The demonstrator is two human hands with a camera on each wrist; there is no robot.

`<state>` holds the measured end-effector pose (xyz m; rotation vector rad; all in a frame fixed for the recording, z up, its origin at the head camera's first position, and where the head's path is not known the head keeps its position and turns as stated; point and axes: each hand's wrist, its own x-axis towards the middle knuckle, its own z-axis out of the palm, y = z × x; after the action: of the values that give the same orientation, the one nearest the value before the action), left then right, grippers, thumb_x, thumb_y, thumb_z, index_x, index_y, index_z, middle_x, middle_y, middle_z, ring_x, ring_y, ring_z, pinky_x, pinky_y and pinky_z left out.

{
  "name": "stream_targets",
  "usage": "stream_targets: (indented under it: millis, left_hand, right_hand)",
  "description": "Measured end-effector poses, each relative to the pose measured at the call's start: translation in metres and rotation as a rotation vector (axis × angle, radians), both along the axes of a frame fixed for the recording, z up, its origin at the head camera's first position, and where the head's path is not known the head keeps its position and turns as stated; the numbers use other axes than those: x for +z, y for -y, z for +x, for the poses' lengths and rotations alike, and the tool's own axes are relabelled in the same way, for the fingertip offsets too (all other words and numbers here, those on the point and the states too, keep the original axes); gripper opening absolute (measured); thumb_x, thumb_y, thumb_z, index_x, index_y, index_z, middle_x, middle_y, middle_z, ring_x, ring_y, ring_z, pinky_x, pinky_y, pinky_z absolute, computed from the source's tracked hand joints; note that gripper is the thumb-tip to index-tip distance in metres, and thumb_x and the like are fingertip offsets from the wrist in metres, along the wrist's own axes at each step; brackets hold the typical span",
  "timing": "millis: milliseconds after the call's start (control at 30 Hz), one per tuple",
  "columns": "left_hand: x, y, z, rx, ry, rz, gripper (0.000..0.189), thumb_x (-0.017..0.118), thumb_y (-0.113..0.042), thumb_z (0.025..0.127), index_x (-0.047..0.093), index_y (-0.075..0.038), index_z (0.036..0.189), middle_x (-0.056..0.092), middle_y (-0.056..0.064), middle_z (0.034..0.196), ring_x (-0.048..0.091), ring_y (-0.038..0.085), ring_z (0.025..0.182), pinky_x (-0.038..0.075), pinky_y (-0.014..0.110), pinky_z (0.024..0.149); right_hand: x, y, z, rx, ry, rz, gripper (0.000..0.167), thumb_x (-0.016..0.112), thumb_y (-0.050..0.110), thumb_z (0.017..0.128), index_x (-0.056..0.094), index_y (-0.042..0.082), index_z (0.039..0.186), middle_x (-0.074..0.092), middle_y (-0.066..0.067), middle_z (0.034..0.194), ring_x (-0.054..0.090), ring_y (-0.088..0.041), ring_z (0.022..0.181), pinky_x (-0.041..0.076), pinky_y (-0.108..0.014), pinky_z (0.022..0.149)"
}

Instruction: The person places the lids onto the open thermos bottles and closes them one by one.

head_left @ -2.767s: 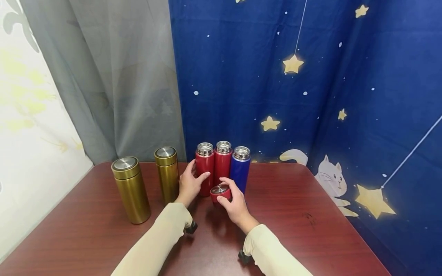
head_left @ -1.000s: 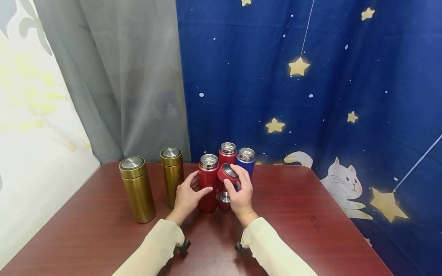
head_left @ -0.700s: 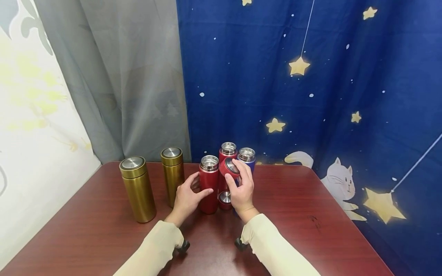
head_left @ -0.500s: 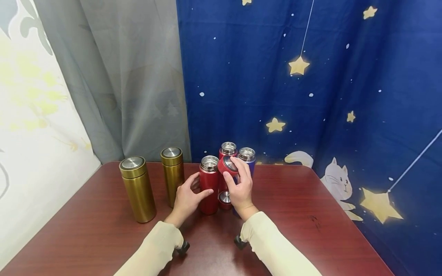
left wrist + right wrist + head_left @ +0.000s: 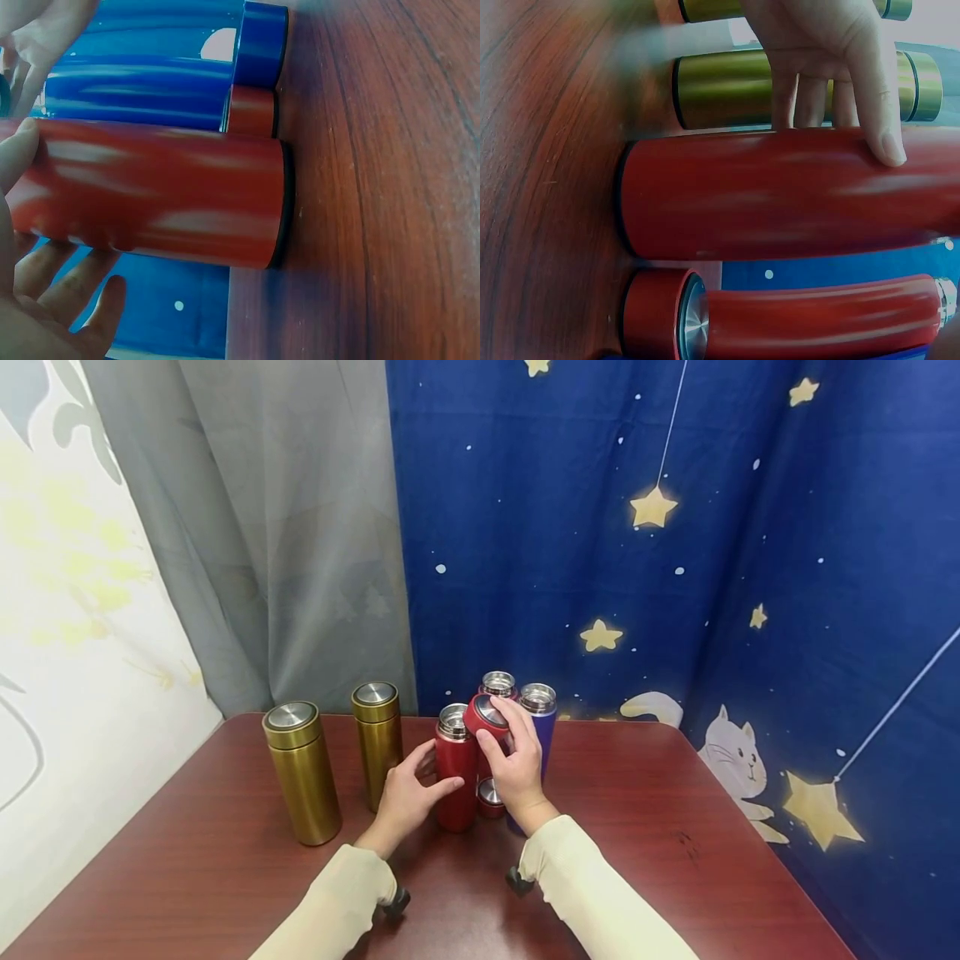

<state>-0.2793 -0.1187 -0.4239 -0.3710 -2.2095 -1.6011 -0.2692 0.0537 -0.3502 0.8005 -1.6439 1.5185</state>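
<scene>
My left hand [image 5: 408, 793] grips an open red thermos [image 5: 456, 777], its thumb across the front and fingers behind. The thermos stands upright on the table; its steel mouth [image 5: 453, 720] is bare. Pinched in my right hand [image 5: 516, 764], a red lid [image 5: 487, 713] with a steel top tilts right beside that mouth, overlapping its edge in the head view. Another red lid [image 5: 656, 311] rests on the table by a second uncapped red thermos [image 5: 817, 319]. An uncapped blue thermos [image 5: 538, 700] stands to the right, with a blue lid [image 5: 261, 45] in front of it.
Two gold thermoses, one nearer [image 5: 302, 777] and one farther back [image 5: 378, 743], stand capped to the left on the reddish-brown table [image 5: 637, 860]. Behind the table hang a grey curtain [image 5: 322, 527] and a blue star-printed curtain [image 5: 525, 527].
The gripped red thermos came nearer, away from the other bottles. My right hand raised the red lid from low by the bottles and lately shifted it left to the thermos mouth.
</scene>
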Motion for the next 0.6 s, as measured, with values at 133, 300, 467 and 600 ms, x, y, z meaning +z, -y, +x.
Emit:
stream_targets:
  millis: [133, 300, 467, 600]
  left_hand:
    - [-0.001, 0.0, 0.0, -0.012, 0.0, -0.01, 0.071, 0.085, -0.028, 0.076, 0.054, -0.009, 0.137, 0.064, 0.013, 0.124, 0.063, 0.027, 0.111, 0.051, 0.045, 0.09]
    - [-0.003, -0.001, 0.0, -0.012, -0.04, -0.038, 0.069, 0.084, -0.025, 0.077, 0.054, -0.008, 0.136, 0.065, 0.013, 0.122, 0.064, 0.028, 0.11, 0.052, 0.045, 0.09]
    - [-0.004, -0.002, 0.001, 0.0, -0.045, -0.063, 0.07, 0.083, -0.027, 0.078, 0.052, -0.009, 0.138, 0.065, 0.013, 0.123, 0.063, 0.028, 0.11, 0.052, 0.045, 0.091]
    - [-0.005, -0.002, 0.002, 0.008, -0.051, -0.06, 0.07, 0.083, -0.028, 0.078, 0.052, -0.01, 0.138, 0.065, 0.013, 0.123, 0.063, 0.028, 0.11, 0.052, 0.044, 0.09]
  right_hand:
    - [0.003, 0.003, 0.0, 0.005, -0.014, 0.008, 0.041, 0.068, -0.01, 0.082, 0.057, -0.014, 0.122, 0.053, -0.032, 0.124, 0.052, -0.042, 0.116, 0.046, -0.031, 0.097]
    - [0.01, 0.005, 0.0, -0.001, -0.003, 0.05, 0.043, 0.07, -0.007, 0.082, 0.057, -0.012, 0.123, 0.056, -0.028, 0.125, 0.054, -0.039, 0.116, 0.047, -0.04, 0.097]
    - [0.005, 0.006, -0.012, -0.001, 0.031, 0.102, 0.046, 0.072, -0.002, 0.083, 0.058, -0.006, 0.127, 0.058, -0.022, 0.127, 0.055, -0.035, 0.117, 0.047, -0.044, 0.097]
    - [-0.004, 0.005, -0.032, 0.005, 0.045, 0.164, 0.047, 0.074, 0.006, 0.084, 0.06, 0.004, 0.129, 0.059, -0.013, 0.13, 0.053, -0.027, 0.121, 0.046, -0.042, 0.098]
